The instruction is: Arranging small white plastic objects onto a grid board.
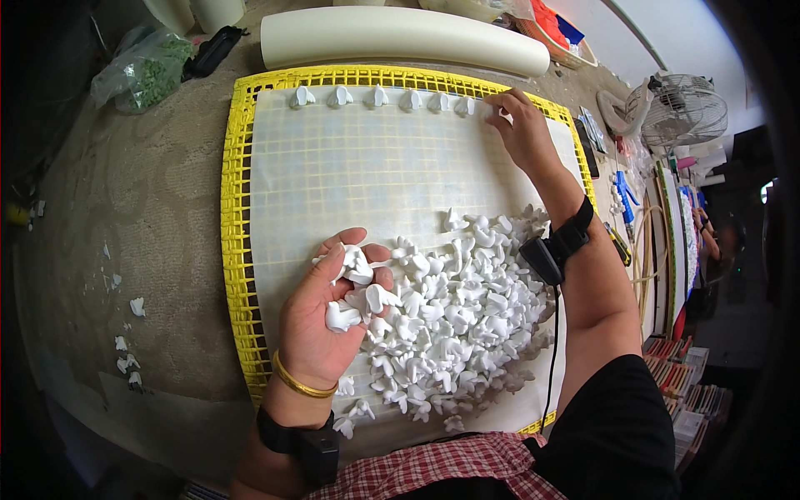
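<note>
My left hand (321, 312) is turned palm up with its fingers curled around several small white molded pieces (343, 317). At the far right of a paper-covered yellow mesh tray (236, 208), the thumb and fingers of my right hand (518, 117) are pinched together, touching down near the end of a row. What they grip, if anything, is mostly hidden by the fingers. Several like white pieces (379, 97) stand spaced apart in that row along the tray's far edge. A big heap of loose white pieces (467, 308) lies on the near right of the paper sheet (350, 167).
Beyond the tray lies a thick cream roll (400, 37). A clear bag of green bits (150, 79) sits far left, with white scraps (125, 362) on the grey surface at left. To the right are a fan (685, 112) and a blue tool (625, 196). A black cable (556, 358) hangs from my right wrist.
</note>
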`<state>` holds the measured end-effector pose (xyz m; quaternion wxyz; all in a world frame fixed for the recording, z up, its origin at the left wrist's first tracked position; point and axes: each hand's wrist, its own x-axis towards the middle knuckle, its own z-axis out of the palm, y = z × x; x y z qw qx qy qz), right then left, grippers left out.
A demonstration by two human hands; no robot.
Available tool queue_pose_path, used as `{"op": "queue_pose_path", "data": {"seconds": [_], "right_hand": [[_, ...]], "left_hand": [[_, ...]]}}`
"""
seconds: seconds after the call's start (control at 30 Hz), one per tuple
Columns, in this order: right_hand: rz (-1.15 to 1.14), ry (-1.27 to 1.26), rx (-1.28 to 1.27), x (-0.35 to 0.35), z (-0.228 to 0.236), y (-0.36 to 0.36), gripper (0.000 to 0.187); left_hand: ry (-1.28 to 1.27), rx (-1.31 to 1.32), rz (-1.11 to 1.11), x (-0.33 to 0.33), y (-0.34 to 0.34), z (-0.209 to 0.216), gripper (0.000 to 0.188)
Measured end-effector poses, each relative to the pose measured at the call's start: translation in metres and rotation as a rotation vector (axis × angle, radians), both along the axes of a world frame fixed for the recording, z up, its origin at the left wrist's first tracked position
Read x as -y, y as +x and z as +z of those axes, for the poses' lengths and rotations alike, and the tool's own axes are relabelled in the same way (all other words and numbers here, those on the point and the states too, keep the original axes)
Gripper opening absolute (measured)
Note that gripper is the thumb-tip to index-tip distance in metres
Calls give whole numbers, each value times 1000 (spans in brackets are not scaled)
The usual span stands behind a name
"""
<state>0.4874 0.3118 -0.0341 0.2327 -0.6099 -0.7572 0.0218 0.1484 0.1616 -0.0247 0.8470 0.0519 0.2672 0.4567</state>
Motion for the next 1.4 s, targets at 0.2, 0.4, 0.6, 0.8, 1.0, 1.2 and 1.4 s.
{"op": "queue_pose_path", "data": {"seconds": [0.2,0.4,0.6,0.8,1.0,1.2,1.4], "right_hand": [[-61,-33,-110,-1,-2,-9,24],[-20,186,57,-4,-4,7,28],[346,-589,-111,63,66,-65,36],[345,-640,-31,90,44,-85,26],[47,-213,-118,75,34,-89,16],[136,-126,-35,53,18,-91,14],[153,-286,-167,64,28,-109,19]], "left_hand": [[-16,-6,7,1,-1,1,31],[-8,1,-12,2,0,3,33],[-1,24,13,1,-4,-1,33],[5,51,-3,-1,-2,-2,33],[-2,19,0,1,-1,0,35],[-14,25,-1,3,-2,-2,33],[18,30,9,1,-3,2,36]]}}
